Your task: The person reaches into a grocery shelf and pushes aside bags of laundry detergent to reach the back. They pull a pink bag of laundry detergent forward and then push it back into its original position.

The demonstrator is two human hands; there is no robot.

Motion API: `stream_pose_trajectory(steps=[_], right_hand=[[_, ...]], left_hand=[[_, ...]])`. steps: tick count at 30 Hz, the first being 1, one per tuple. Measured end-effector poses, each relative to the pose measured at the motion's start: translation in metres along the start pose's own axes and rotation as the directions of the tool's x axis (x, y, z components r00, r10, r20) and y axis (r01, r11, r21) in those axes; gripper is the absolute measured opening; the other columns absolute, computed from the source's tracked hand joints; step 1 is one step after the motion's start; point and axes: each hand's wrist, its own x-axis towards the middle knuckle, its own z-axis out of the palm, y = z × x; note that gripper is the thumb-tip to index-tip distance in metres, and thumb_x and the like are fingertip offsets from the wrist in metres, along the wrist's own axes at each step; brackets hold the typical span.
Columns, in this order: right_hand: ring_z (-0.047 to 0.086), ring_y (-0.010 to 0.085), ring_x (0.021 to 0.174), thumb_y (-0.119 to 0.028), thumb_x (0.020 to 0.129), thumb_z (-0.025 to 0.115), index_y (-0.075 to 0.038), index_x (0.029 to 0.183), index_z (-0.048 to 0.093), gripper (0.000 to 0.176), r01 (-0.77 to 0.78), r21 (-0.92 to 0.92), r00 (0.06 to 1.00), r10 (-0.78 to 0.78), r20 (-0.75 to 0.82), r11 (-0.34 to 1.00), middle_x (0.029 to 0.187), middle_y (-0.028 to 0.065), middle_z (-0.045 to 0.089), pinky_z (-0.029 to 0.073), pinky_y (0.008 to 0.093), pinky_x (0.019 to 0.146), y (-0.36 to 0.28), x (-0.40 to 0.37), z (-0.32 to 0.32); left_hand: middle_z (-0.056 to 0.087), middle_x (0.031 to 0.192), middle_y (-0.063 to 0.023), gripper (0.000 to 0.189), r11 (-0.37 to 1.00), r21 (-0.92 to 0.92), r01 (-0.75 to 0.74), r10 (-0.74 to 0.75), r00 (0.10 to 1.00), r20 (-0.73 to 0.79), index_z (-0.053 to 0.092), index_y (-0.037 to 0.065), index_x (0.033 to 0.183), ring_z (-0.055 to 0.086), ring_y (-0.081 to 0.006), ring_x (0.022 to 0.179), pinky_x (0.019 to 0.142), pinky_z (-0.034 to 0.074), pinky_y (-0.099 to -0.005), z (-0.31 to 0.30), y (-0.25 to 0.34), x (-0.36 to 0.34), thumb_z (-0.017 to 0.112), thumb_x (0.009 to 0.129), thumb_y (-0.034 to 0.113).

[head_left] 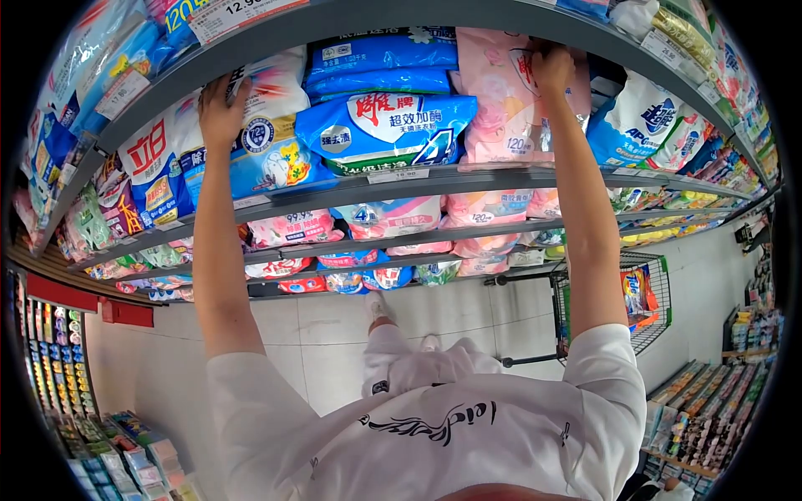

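Note:
My left hand (221, 108) lies against the upper part of a white, blue and yellow laundry detergent bag (280, 150), thumb and fingers apart. High on a pink laundry detergent bag (501, 108), my right hand (553, 71) has its fingers curled at the bag's upper right; the fingertips are partly hidden. Between my hands, a blue detergent bag (388, 134) leans at the shelf front, with more blue bags (376, 79) stacked behind it. A white and blue bag (639, 121) stands to the right of my right forearm.
The upper shelf edge (468, 15) runs just above my hands. Lower shelves (334, 249) hold several more bags. A shopping cart (656, 326) with an orange bag (637, 292) inside stands behind my right arm. Stocked shelves (697, 409) line the right side of the aisle.

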Motion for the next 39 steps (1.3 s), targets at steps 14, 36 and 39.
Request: stream_pose_trajectory(steps=[14,36,39], right_hand=[[0.066,0.0409,0.076,-0.041,0.079,0.066,-0.003,0.089,0.064,0.039,-0.063,-0.044,0.995,0.060,-0.082,0.997,0.083,0.0216,0.068,0.054,0.0484,0.068,-0.012,-0.002,-0.002],[0.065,0.0428,0.084,-0.033,0.072,0.068,-0.006,0.092,0.069,0.034,0.038,-0.008,0.998,-0.038,-0.053,0.999,0.090,0.0233,0.067,0.053,0.0497,0.077,0.012,0.005,0.013],[0.065,0.0423,0.084,-0.032,0.071,0.068,-0.008,0.092,0.069,0.031,0.071,-0.020,0.997,-0.072,-0.041,0.997,0.090,0.0219,0.068,0.053,0.0494,0.077,0.016,0.007,0.016]], left_hand=[[0.051,0.137,-0.0100,0.053,1.000,-0.007,0.004,-0.004,1.000,0.011,0.058,0.018,0.129,0.042,-0.0323,0.129,0.110,0.027,-0.0422,-0.001,-0.001,0.001,0.052,0.088,0.052],[0.057,0.130,-0.0087,0.054,0.998,-0.005,-0.055,0.054,0.995,-0.086,0.061,0.017,0.124,0.046,-0.0305,0.125,0.109,0.029,-0.0425,0.000,0.003,-0.004,0.053,0.087,0.055],[0.056,0.131,-0.0105,0.054,0.998,0.013,-0.066,0.067,0.995,-0.077,0.060,0.017,0.125,0.046,-0.0321,0.126,0.107,0.031,-0.0418,-0.001,0.003,-0.004,0.053,0.087,0.054]])
